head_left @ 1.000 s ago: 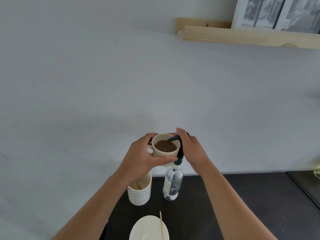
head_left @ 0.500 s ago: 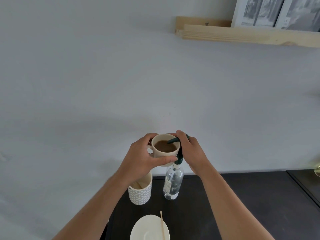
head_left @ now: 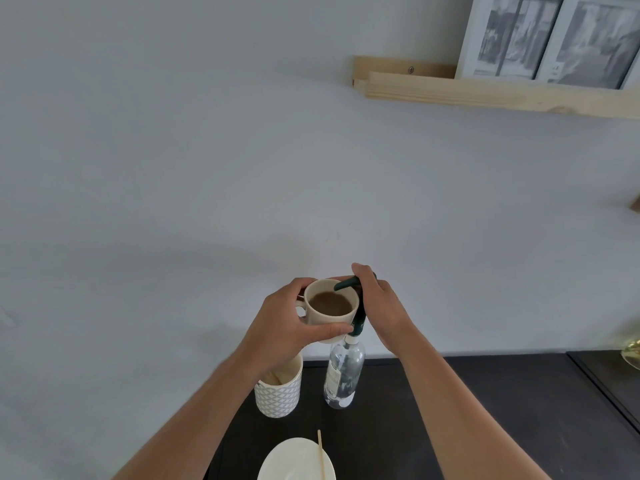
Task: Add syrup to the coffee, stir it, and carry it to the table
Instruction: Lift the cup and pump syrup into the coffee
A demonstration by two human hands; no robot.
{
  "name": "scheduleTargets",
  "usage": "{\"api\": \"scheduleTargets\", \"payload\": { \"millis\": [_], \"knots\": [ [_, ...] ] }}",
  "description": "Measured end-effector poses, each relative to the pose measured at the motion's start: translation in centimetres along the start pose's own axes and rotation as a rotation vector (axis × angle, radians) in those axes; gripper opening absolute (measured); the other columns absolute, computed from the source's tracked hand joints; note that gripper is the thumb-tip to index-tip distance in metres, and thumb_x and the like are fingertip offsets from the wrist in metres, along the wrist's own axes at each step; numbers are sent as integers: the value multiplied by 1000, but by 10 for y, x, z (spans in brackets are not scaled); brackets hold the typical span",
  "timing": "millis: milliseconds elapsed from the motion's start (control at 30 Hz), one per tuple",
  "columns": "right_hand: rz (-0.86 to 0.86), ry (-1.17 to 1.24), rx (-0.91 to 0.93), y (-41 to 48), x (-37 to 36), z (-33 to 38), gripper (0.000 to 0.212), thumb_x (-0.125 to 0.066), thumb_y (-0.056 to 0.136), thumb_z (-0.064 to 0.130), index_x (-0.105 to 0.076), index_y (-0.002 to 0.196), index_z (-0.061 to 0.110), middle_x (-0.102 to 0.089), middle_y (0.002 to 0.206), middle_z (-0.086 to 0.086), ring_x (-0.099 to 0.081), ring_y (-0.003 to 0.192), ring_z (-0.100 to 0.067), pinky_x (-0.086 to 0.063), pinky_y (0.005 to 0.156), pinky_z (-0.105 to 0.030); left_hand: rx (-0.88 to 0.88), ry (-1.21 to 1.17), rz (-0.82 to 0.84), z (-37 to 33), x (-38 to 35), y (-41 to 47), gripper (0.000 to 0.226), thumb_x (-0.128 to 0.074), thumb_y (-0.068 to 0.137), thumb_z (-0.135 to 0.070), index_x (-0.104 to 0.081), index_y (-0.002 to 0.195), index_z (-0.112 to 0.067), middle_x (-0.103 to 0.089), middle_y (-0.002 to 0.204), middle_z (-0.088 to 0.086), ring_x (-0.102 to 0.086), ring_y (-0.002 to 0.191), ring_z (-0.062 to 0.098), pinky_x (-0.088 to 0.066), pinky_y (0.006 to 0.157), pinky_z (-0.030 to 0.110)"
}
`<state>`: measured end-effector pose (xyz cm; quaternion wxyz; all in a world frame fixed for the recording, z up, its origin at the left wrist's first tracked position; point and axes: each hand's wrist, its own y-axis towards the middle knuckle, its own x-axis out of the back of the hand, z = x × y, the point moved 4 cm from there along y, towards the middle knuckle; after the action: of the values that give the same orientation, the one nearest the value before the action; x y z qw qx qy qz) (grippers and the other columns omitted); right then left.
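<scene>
Nearby, patterned cup (head_left: 278,396) and saucer (head_left: 294,460) below mug (head_left: 329,315).

Cream mug (head_left: 329,315): smooth ceramic look. Syrup bottle (head_left: 343,379): clear, glossy glass. Countertop (head_left: 485,420): dark, matt. Shelf (head_left: 485,93), far right: pale raw wood.

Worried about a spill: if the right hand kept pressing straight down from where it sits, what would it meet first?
The right hand already rests on the pump atop the bottle, so it meets that first. The mug sits close beside, under the spout.
</scene>
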<state>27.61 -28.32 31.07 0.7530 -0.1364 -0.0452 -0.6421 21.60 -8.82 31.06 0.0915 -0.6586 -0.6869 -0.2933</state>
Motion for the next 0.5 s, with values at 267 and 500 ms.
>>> {"api": "scheduleTargets", "payload": {
  "millis": [267,500],
  "knots": [
    [19,2,5,0,0,0,83,-39,86,85,-90,101,21,-83,109,-22,-74,84,-24,-58,90,-37,0,-16,-9,-2,1,-1,85,-100,70,-70,-62,141,-44,-73,128,-31,-67,119,-12,-56,85,5],
    [6,26,43,-1,-1,0,63,-39,92,73,-92,100,40,-85,107,-14,-76,85,-16,-58,85,-32,-4,-25,-21,-2,5,-2,82,-101,70,-68,-63,139,-44,-74,128,-29,-65,120,-13,-55,87,3]
  ]
}}
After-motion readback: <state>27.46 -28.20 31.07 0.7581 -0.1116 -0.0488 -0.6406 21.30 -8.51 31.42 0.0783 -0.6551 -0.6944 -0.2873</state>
